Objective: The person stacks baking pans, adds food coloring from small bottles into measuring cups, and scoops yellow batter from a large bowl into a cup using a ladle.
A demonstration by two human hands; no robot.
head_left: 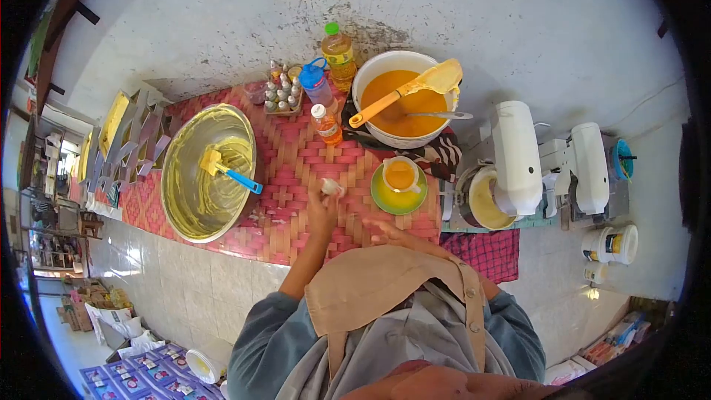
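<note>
My left hand [323,204] is closed on a small white object [332,188] above the red and tan woven mat [289,170]. What the object is, I cannot make out clearly; it looks like a small cap or bottle. My right hand [396,235] lies open near the mat's front edge, with its fingers stretched out and nothing in them. Just beyond it, a white cup [401,175] with orange contents stands on a green plate [398,198] holding yellow liquid. An orange bottle [326,124] with a white cap stands beyond my left hand.
At left, a metal bowl [176,200] holds a blue-handled spatula [238,180]. A white tub [404,59] of orange liquid, an oil bottle [339,59], a blue bottle [317,87] and small bottles [283,95] stand at the back. White mixers [518,155] are at right.
</note>
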